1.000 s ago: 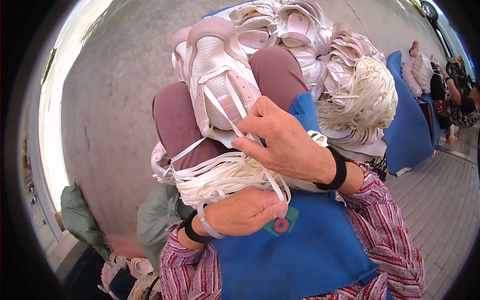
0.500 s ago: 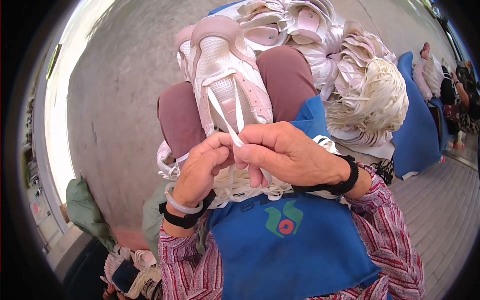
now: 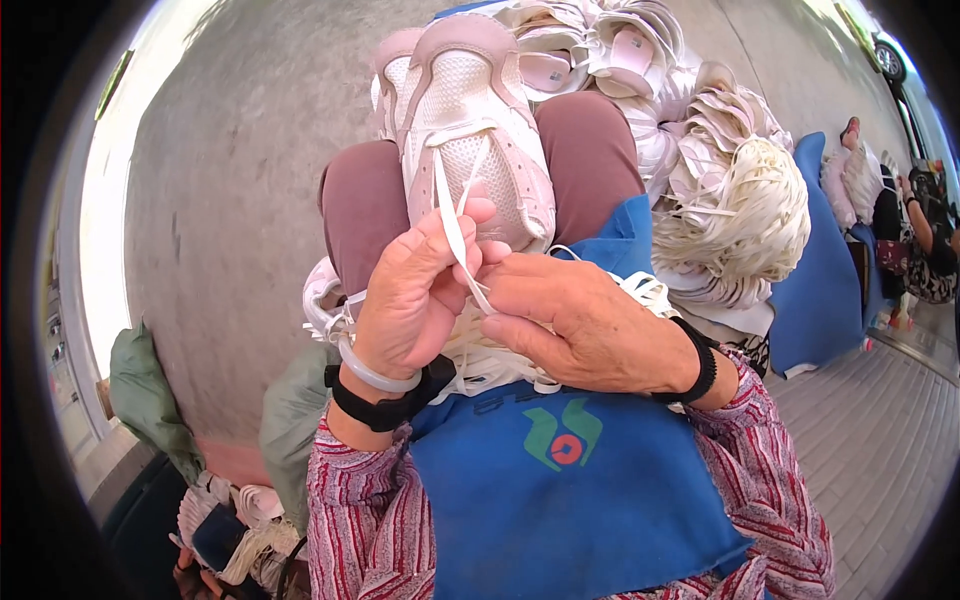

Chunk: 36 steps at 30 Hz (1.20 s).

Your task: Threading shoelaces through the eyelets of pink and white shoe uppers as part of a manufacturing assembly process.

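A white and pale pink shoe upper (image 3: pixel 462 90) lies between my knees, its toe pointed at me. A white shoelace (image 3: pixel 448 222) runs from its eyelets down to my hands. My right hand (image 3: pixel 590 325) is closed, pinching the lace between thumb and fingers. My left hand (image 3: pixel 415 290) is turned palm inward with curled fingers around the lace strands; exactly where it grips is partly hidden. Below both hands, loose white laces (image 3: pixel 480 360) lie bunched at the top of my blue apron (image 3: pixel 580 510).
At the right stand stacked shoe uppers (image 3: pixel 715 110) with a big bundle of white laces (image 3: pixel 755 215) on them. A blue sheet (image 3: pixel 820 290) lies beyond. Green cloth sacks (image 3: pixel 150 400) are at the left. Another person's arm (image 3: pixel 918 222) shows at the far right.
My left hand has risen toward the shoe and turned its palm inward, its fingers loosened from the earlier two-handed pinch. My right hand stays low, pinching the lace. The view has shifted slightly.
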Motion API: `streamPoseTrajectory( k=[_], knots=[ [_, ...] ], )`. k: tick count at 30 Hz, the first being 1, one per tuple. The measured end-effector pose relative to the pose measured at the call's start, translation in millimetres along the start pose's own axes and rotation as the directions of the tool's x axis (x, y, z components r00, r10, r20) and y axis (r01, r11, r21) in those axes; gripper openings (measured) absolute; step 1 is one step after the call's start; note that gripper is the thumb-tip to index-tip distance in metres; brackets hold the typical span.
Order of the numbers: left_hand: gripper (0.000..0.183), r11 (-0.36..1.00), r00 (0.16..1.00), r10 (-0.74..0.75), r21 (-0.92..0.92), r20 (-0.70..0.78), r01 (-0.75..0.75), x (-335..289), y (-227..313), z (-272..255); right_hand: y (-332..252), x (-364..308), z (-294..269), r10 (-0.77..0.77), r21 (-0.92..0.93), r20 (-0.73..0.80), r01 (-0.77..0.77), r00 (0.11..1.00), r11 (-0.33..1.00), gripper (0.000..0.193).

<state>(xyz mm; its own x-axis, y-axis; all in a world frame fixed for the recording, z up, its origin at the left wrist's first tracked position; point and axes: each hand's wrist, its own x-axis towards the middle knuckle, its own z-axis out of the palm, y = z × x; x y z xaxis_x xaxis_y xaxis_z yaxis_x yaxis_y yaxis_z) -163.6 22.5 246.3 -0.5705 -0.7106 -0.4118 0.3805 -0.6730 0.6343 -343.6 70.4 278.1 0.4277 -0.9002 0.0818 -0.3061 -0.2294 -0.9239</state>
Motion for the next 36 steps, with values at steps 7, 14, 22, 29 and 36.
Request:
streamPoseTrajectory(
  k=[7,14,22,29,36],
  knots=[
    [0.027,0.938,0.983,0.091,0.345,-0.157,-0.032,-26.2,11.9,-8.4,9.4,-18.7,-46.2,0.31,0.298,-0.079,-0.274,0.948,0.914,0.026],
    [0.032,0.999,0.978,0.026,0.04,-0.205,-0.018,-50.4,27.8,-54.6,47.3,-22.8,-69.9,0.522,0.691,-0.221,-0.245,0.824,0.679,0.028],
    [0.035,0.775,0.94,0.313,-0.537,-0.133,-0.334,-74.6,42.1,-107.0,42.0,-27.8,-93.3,0.402,0.498,-0.316,-0.21,0.859,0.841,0.02],
    [0.02,0.434,0.606,0.59,-0.423,-0.533,-0.795,-125.9,53.1,-181.5,62.9,-33.5,-104.3,0.516,0.284,-0.381,-0.434,0.767,0.855,0.02],
    [0.045,0.301,-0.017,0.528,0.206,-0.849,-0.931,-161.0,79.1,-200.9,76.9,-33.0,-120.2,0.47,0.274,-0.536,-0.382,0.701,0.882,0.02]
  ],
)
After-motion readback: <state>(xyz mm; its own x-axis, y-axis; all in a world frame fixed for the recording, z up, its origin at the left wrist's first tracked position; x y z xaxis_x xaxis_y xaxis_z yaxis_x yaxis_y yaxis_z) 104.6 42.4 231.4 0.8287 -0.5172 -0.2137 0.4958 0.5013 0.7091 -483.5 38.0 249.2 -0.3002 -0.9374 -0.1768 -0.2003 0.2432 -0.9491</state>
